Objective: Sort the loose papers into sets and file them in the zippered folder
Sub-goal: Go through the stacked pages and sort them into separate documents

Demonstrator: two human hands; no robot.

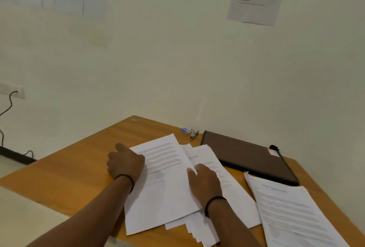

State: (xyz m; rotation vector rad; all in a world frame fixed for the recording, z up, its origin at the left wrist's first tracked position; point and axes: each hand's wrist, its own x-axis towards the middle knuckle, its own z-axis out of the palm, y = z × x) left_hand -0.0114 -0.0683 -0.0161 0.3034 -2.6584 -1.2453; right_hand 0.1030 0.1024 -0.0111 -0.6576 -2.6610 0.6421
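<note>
The loose papers (167, 183) lie fanned at the bench's (65, 169) centre, overlapping so that separate sheets can be told apart. The left hand (126, 162), at nine o'clock of the pile, grips the top sheet's edge with curled fingers, probably to lift it, though the blur hides the fingertips. The right hand (205, 181) rests on the sheets, seemingly pinning them; its fingers are too blurred to call spread or pinching. A sorted stack (292, 213) waits at three o'clock. The zippered folder (246, 155) lies closed at one o'clock, within reach.
</note>
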